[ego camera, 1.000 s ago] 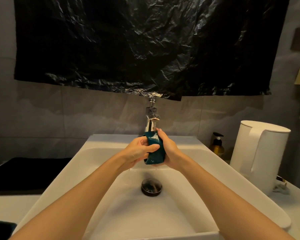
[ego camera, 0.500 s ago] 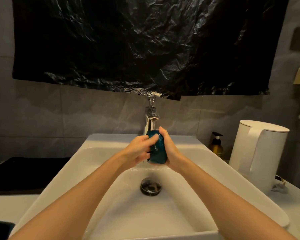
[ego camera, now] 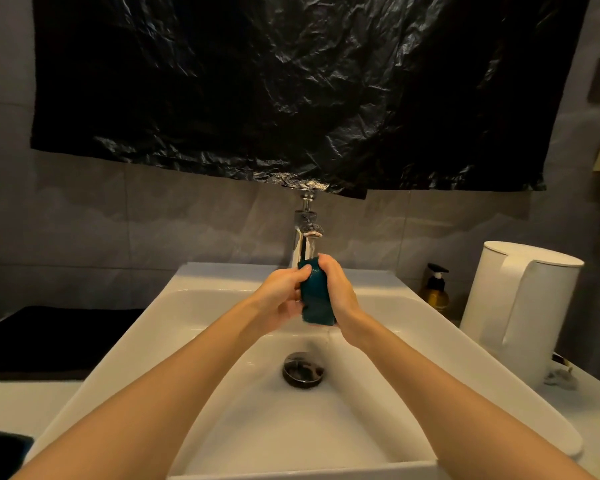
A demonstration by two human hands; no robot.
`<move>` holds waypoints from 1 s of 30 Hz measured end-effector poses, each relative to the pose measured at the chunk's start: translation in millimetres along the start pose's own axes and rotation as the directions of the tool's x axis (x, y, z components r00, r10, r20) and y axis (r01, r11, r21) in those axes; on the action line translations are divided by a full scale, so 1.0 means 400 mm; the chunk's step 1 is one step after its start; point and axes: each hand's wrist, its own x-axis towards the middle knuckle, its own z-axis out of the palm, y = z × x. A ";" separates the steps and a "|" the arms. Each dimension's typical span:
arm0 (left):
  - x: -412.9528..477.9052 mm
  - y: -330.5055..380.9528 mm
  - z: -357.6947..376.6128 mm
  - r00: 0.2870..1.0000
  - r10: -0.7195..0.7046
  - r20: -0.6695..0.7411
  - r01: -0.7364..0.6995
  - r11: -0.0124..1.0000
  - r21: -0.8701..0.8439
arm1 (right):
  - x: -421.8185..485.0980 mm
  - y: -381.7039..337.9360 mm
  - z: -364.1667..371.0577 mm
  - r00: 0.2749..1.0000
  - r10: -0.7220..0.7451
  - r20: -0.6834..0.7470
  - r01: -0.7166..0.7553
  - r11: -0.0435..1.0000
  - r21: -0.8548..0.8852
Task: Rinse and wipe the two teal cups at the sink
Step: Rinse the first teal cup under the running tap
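I hold one teal cup [ego camera: 317, 295] upright under the chrome tap [ego camera: 305, 241], over the white sink [ego camera: 222, 306]. My right hand [ego camera: 340, 292] grips the cup from the right side, fingers wrapped over its top edge. My left hand [ego camera: 284, 299] holds it from the left, with the fingers curled against its rim and side. Water trickles off the cup's base toward the dark drain [ego camera: 303, 370]. A dark teal object [ego camera: 4, 445] lies at the bottom left corner; I cannot tell whether it is the second cup.
A white electric kettle [ego camera: 520, 306] stands on the counter right of the basin, with an amber pump bottle [ego camera: 437, 289] behind it. A black mat [ego camera: 56, 337] covers the counter on the left. Black plastic sheeting [ego camera: 291, 91] hangs on the wall above the tap.
The cup has turned between my hands from tilted to more upright. My left fingers shifted up from its side toward the rim, and both hands stayed under the tap.
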 end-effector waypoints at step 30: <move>-0.014 -0.004 -0.036 0.967 0.165 0.196 -0.220 0.928 0.302 | 0.014 -0.018 -0.014 0.982 0.033 0.184 -0.055 0.991 0.119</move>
